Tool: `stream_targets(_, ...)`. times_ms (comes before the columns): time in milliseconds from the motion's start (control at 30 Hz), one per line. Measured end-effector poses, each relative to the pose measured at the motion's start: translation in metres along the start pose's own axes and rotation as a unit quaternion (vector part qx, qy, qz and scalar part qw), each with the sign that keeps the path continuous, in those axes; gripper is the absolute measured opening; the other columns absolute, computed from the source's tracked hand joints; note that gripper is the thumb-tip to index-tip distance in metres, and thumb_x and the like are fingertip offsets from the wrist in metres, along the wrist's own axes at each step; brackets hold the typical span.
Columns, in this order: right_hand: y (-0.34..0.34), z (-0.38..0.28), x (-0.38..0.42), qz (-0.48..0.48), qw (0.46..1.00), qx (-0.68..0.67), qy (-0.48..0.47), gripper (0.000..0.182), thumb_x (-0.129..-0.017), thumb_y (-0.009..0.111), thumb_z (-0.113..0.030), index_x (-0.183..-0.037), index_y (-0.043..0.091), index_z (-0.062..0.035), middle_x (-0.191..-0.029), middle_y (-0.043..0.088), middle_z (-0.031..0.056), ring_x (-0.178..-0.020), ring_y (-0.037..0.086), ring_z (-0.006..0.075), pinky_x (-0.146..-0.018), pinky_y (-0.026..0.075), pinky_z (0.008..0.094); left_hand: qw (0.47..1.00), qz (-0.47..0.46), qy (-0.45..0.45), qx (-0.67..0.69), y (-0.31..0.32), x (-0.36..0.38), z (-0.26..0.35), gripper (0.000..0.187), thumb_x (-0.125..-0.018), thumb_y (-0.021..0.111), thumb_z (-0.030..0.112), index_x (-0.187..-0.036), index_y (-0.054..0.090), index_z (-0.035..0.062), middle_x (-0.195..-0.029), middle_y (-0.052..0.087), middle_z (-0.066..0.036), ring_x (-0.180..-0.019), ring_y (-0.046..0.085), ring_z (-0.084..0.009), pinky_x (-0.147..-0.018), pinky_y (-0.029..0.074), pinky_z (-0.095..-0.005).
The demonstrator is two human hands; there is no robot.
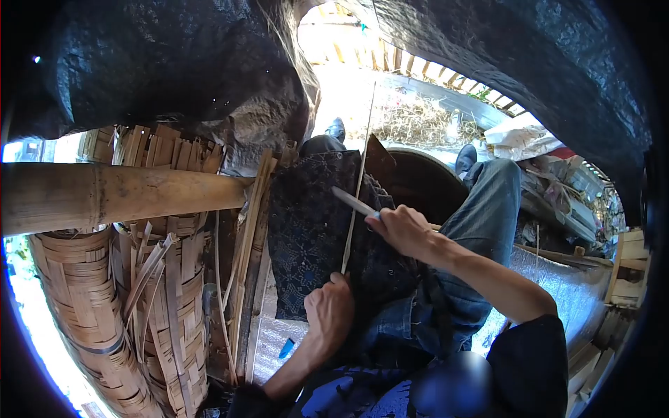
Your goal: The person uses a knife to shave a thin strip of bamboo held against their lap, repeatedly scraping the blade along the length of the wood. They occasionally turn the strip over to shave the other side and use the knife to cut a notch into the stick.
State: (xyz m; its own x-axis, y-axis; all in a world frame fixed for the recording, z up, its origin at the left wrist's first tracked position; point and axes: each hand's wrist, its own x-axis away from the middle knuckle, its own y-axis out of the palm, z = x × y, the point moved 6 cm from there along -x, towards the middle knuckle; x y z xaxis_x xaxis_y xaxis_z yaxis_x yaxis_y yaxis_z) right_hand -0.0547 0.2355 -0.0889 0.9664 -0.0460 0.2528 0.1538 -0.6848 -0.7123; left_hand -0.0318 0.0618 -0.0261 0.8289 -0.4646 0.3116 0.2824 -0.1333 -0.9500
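Observation:
My left hand [329, 304] is closed on the near end of a long, thin bamboo strip [357, 188], which runs up and away from me. In my right hand [404, 228] is a knife [353, 201], its handle wrapped by my fingers. The blade points up and left and crosses the strip in this view. Beneath both lies a dark patterned cloth [304, 237] spread over my lap and left thigh. My right leg in jeans [488, 202] is bent out to the side.
A thick bamboo pole [125, 195] juts in from the left above woven bamboo rolls [77, 292]. Upright slats [252, 258] stand beside my left leg. Black plastic sheeting [174, 63] hangs overhead. A dark round basin [418, 182] sits between my legs, and straw [411, 120] lies beyond.

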Motion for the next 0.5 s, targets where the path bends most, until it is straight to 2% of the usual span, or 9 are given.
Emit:
stream_targets(67,-0.001,0.019,-0.009,0.041,0.999,0.003,0.015,0.053,-0.097,0.045,-0.038,-0.061,0.057,-0.0006,-0.052,0.055,0.0205,-0.048,0.06,0.0353,-0.046,0.047,0.0439,1.0,0.002,-0.004,0.012,-0.003,-0.002,-0.001,0.032,-0.095,0.047,0.026,-0.07,0.053,0.0077,-0.054,0.06,-0.013,-0.05,0.063,-0.0292,-0.046,0.05,-0.0376)
stream_targets(133,-0.02,0.016,-0.016,0.13,0.99,-0.001,-0.055,0.048,-0.096,0.047,-0.034,-0.064,0.056,-0.0002,-0.05,0.053,0.0207,-0.045,0.058,0.0357,-0.042,0.045,0.0443,1.0,-0.004,-0.01,0.027,-0.003,-0.002,-0.003,0.032,-0.095,0.046,0.026,-0.069,0.053,0.0072,-0.055,0.061,-0.014,-0.05,0.063,-0.0304,-0.046,0.05,-0.0384)
stream_targets(167,-0.02,0.018,-0.013,0.095,0.994,-0.053,-0.03,0.04,-0.094,0.052,-0.031,-0.068,0.054,-0.0006,-0.055,0.053,0.0221,-0.05,0.057,0.038,-0.044,0.041,0.046,0.999,-0.004,-0.006,0.035,-0.003,-0.004,-0.004,0.033,-0.095,0.046,0.026,-0.068,0.053,0.0075,-0.054,0.06,-0.014,-0.05,0.063,-0.0301,-0.046,0.05,-0.0384)
stream_targets(200,-0.026,0.005,-0.007,0.091,0.994,-0.052,-0.03,0.04,-0.094,0.052,-0.031,-0.068,0.054,-0.0006,-0.055,0.053,0.0221,-0.05,0.057,0.038,-0.044,0.041,0.046,0.999,-0.004,-0.005,0.044,-0.003,-0.006,-0.004,0.034,-0.095,0.046,0.026,-0.068,0.053,0.0078,-0.054,0.06,-0.014,-0.049,0.063,-0.0299,-0.045,0.05,-0.0383)
stream_targets(300,-0.013,-0.02,0.017,0.013,0.995,-0.087,-0.051,0.042,-0.094,0.053,-0.031,-0.065,0.053,-0.0003,-0.05,0.05,0.0215,-0.047,0.055,0.0389,-0.044,0.041,0.046,0.999,0.0,-0.012,0.032,-0.004,-0.007,-0.002,0.034,-0.095,0.046,0.026,-0.067,0.053,0.0078,-0.053,0.06,-0.013,-0.048,0.063,-0.0292,-0.045,0.05,-0.0379)
stream_targets(333,-0.003,-0.016,0.02,0.009,0.996,-0.07,-0.058,0.049,-0.094,0.051,-0.037,-0.062,0.054,-0.0006,-0.049,0.052,0.0208,-0.043,0.055,0.0379,-0.043,0.043,0.0452,0.999,-0.001,-0.007,0.034,-0.004,-0.008,-0.001,0.034,-0.095,0.046,0.026,-0.067,0.053,0.0078,-0.053,0.06,-0.013,-0.048,0.063,-0.0292,-0.045,0.05,-0.0379)
stream_targets(400,0.007,-0.009,0.021,-0.011,0.998,-0.059,-0.018,0.049,-0.095,0.05,-0.036,-0.061,0.055,-0.0007,-0.05,0.052,0.0212,-0.046,0.055,0.0398,-0.045,0.043,0.0464,1.0,-0.01,-0.006,0.016,-0.002,-0.008,0.0,0.034,-0.095,0.047,0.025,-0.067,0.052,0.0078,-0.052,0.059,-0.012,-0.048,0.063,-0.0283,-0.045,0.05,-0.0371)
stream_targets(433,0.011,-0.006,0.021,-0.012,0.998,-0.061,-0.013,0.049,-0.095,0.05,-0.036,-0.061,0.055,-0.0007,-0.05,0.052,0.0212,-0.046,0.055,0.0398,-0.045,0.043,0.0464,1.0,-0.015,-0.003,0.016,0.0,-0.007,0.001,0.034,-0.095,0.047,0.025,-0.067,0.052,0.0078,-0.052,0.059,-0.012,-0.048,0.063,-0.0283,-0.045,0.05,-0.0371)
stream_targets(500,0.008,0.002,0.016,0.081,0.995,-0.063,-0.015,0.049,-0.095,0.049,-0.035,-0.061,0.055,-0.0004,-0.054,0.054,0.0222,-0.052,0.056,0.0412,-0.05,0.045,0.0474,1.0,-0.01,0.005,-0.013,0.001,-0.004,0.005,0.034,-0.095,0.047,0.025,-0.067,0.052,0.0079,-0.052,0.06,-0.012,-0.048,0.063,-0.0277,-0.045,0.051,-0.0366)
